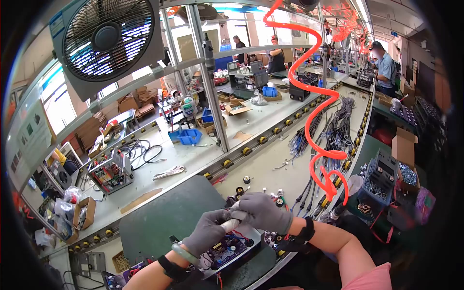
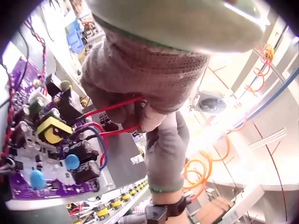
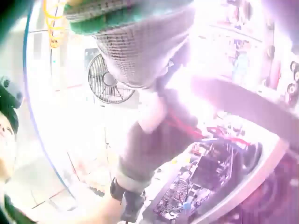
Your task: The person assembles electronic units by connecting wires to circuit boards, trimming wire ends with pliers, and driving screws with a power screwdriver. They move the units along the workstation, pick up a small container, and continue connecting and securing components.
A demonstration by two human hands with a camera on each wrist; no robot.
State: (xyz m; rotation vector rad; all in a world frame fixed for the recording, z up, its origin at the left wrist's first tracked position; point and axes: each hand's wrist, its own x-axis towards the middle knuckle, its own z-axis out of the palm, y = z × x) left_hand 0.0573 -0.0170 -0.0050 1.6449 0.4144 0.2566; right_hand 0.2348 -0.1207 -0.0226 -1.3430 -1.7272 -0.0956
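Both hands wear grey knit gloves and meet above a purple circuit board in a metal housing. The left hand pinches red wires that rise from the board, and its thumb has a white covering. The right hand has its fingers curled against the left fingertips, gripping at the same red wires. Whatever the wire ends carry is hidden between the fingers. Capacitors and a yellow transformer stand on the board below the left hand.
A dark green mat lies under the housing. Beyond it, small black round parts and bundled cables lie on the conveyor line. An orange coiled air hose hangs at the right of the hands. A blue bin of screws stands further right.
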